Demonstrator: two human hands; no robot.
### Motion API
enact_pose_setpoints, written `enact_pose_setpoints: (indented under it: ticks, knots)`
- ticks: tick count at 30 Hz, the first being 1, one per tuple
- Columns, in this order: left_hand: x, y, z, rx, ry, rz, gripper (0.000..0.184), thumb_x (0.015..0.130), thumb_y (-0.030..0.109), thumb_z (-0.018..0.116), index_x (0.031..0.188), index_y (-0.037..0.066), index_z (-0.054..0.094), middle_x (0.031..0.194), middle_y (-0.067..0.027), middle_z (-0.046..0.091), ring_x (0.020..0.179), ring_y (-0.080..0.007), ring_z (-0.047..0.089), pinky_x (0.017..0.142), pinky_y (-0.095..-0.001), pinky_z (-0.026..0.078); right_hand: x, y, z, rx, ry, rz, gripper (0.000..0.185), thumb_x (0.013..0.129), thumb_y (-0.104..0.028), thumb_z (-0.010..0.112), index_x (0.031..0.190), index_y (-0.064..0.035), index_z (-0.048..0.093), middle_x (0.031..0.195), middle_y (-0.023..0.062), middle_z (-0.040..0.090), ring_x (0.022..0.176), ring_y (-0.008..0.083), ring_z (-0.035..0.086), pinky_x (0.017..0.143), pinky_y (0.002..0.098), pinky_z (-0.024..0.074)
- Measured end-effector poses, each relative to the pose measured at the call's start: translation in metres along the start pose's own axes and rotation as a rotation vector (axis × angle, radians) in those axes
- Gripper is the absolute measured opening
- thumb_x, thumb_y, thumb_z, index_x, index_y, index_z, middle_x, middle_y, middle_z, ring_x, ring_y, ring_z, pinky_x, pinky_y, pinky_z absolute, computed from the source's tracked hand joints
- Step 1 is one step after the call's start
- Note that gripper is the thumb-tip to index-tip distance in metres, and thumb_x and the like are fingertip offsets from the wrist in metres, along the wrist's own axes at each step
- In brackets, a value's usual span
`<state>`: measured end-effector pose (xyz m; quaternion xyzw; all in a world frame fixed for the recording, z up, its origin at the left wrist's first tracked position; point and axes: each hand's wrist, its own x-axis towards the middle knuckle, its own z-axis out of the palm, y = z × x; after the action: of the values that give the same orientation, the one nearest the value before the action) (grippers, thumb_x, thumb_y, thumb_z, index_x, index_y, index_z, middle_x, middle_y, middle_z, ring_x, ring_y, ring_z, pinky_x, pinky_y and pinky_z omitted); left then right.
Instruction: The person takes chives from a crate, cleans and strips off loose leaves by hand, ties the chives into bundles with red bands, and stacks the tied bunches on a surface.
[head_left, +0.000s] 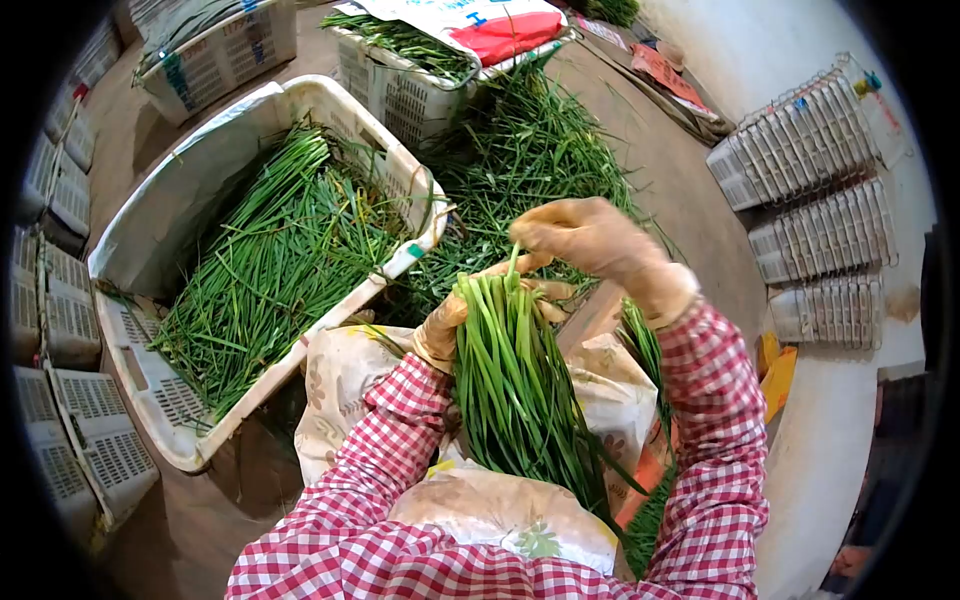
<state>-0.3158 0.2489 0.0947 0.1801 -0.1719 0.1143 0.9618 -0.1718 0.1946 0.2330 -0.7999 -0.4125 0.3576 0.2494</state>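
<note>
A thick bunch of garlic chives [515, 390] hangs over my lap, its pale cut ends up and its leaves trailing toward me. My gloved left hand [445, 325] is wrapped around the bunch just below those ends; part of its fingers lies behind the stalks. Above and to the right, my gloved right hand [600, 240] pinches the tip of a single stalk [514, 262] that sticks up out of the bunch. A stained, leaf-patterned apron [500, 510] covers my lap beneath the leaves.
To the left stands a big white plastic crate [190, 440] of loose chives. Ahead, a heap of green leaves [540, 150] lies on the floor beside another filled crate [400, 100]. Wire-handled baskets [800, 140] are stacked along the right wall, and more crates [95, 440] line the far left.
</note>
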Motion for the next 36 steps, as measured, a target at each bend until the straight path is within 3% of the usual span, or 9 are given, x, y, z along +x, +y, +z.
enact_pose_setpoints:
  ticks: [5, 7, 12, 15, 21, 23, 27, 30, 36]
  knots:
    - [-0.015, -0.012, -0.019, 0.064, 0.137, 0.039, 0.075, 0.080, 0.051, 0.053, 0.137, 0.004, 0.038, 0.124, -0.0213, 0.053, 0.109, -0.0334, 0.056, 0.094, -0.0466, 0.047, -0.003, -0.017, 0.033, 0.115, 0.101, 0.088, 0.032, 0.082, -0.029, 0.061, 0.089, 0.0014, 0.067, 0.079, 0.0153, 0.067, 0.070, 0.0214, 0.067, 0.061, 0.0359, 0.0513]
    - [-0.013, -0.011, -0.013, 0.045, 0.242, 0.018, 0.065, 0.083, 0.044, 0.053, 0.130, 0.000, 0.043, 0.118, -0.0162, 0.057, 0.104, -0.0273, 0.059, 0.092, -0.0406, 0.049, -0.008, -0.013, 0.040, -0.407, 0.178, -0.342, 0.020, 0.083, -0.022, 0.061, 0.085, -0.0028, 0.067, 0.076, 0.0127, 0.066, 0.069, 0.0251, 0.065, 0.065, 0.0359, 0.0510]
    - [-0.010, -0.023, -0.034, -0.078, 0.245, 0.033, 0.055, 0.082, 0.029, 0.062, 0.127, 0.001, 0.046, 0.116, -0.0147, 0.058, 0.103, -0.0258, 0.060, 0.090, -0.0386, 0.051, -0.007, 0.020, 0.053, -0.827, 0.168, -0.512, 0.017, 0.082, -0.023, 0.063, 0.082, -0.0069, 0.065, 0.076, 0.0117, 0.064, 0.070, 0.0300, 0.062, 0.064, 0.0389, 0.0505]
    - [-0.006, -0.020, -0.030, -0.022, 0.279, -0.055, 0.062, 0.081, 0.028, 0.064, 0.133, 0.002, 0.040, 0.112, -0.0177, 0.059, 0.093, -0.0269, 0.064, 0.080, -0.0382, 0.057, -0.014, 0.029, 0.047, -0.255, 0.364, -0.623, 0.019, 0.089, -0.025, 0.058, 0.088, -0.0067, 0.064, 0.073, 0.0083, 0.064, 0.063, 0.0207, 0.062, 0.059, 0.0348, 0.0509]
    - [0.007, -0.015, -0.005, -0.059, 0.166, -0.033, 0.083, 0.080, 0.029, 0.068, 0.145, 0.008, 0.020, 0.123, -0.0235, 0.051, 0.099, -0.0286, 0.062, 0.081, -0.0403, 0.056, -0.081, 0.030, 0.031, -0.239, 0.114, 0.226, 0.038, 0.084, -0.044, 0.061, 0.088, -0.0069, 0.069, 0.080, 0.0139, 0.067, 0.076, 0.0245, 0.065, 0.071, 0.0390, 0.0498]
    - [0.009, -0.017, -0.003, -0.041, 0.160, -0.022, 0.089, 0.078, 0.033, 0.069, 0.145, 0.006, 0.017, 0.126, -0.0239, 0.050, 0.106, -0.0283, 0.058, 0.087, -0.0397, 0.054, -0.086, 0.050, 0.051, -0.159, 0.115, 0.145, 0.025, 0.086, -0.025, 0.065, 0.086, -0.0002, 0.067, 0.069, 0.0063, 0.065, 0.063, 0.0118, 0.061, 0.061, 0.0253, 0.0476]
    - [0.004, -0.023, 0.004, -0.031, 0.185, -0.147, 0.089, 0.074, 0.049, 0.065, 0.139, -0.001, 0.031, 0.131, -0.0253, 0.045, 0.112, -0.0306, 0.054, 0.096, -0.0426, 0.047, -0.085, 0.071, 0.083, 0.142, 0.184, 0.057, 0.022, 0.089, -0.022, 0.060, 0.087, -0.0006, 0.065, 0.071, 0.0022, 0.063, 0.060, 0.0115, 0.059, 0.058, 0.0252, 0.0480]
    - [0.001, -0.024, 0.007, 0.023, 0.190, -0.165, 0.089, 0.073, 0.055, 0.062, 0.135, -0.005, 0.037, 0.133, -0.0252, 0.044, 0.113, -0.0311, 0.053, 0.095, -0.0429, 0.046, -0.083, 0.068, 0.088, 0.577, 0.230, 0.302, 0.019, 0.091, -0.021, 0.059, 0.087, -0.0031, 0.062, 0.068, -0.0010, 0.060, 0.056, 0.0048, 0.053, 0.051, 0.0188, 0.0452]
    - [0.003, -0.027, -0.003, 0.001, 0.141, -0.141, 0.083, 0.079, 0.046, 0.061, 0.140, -0.001, 0.028, 0.106, -0.0217, 0.061, 0.093, -0.0292, 0.062, 0.082, -0.0408, 0.053, -0.095, 0.062, 0.057, 0.392, 0.410, 0.222, 0.024, 0.091, -0.024, 0.060, 0.094, -0.0003, 0.063, 0.070, 0.0029, 0.063, 0.057, 0.0067, 0.057, 0.050, 0.0194, 0.0463]
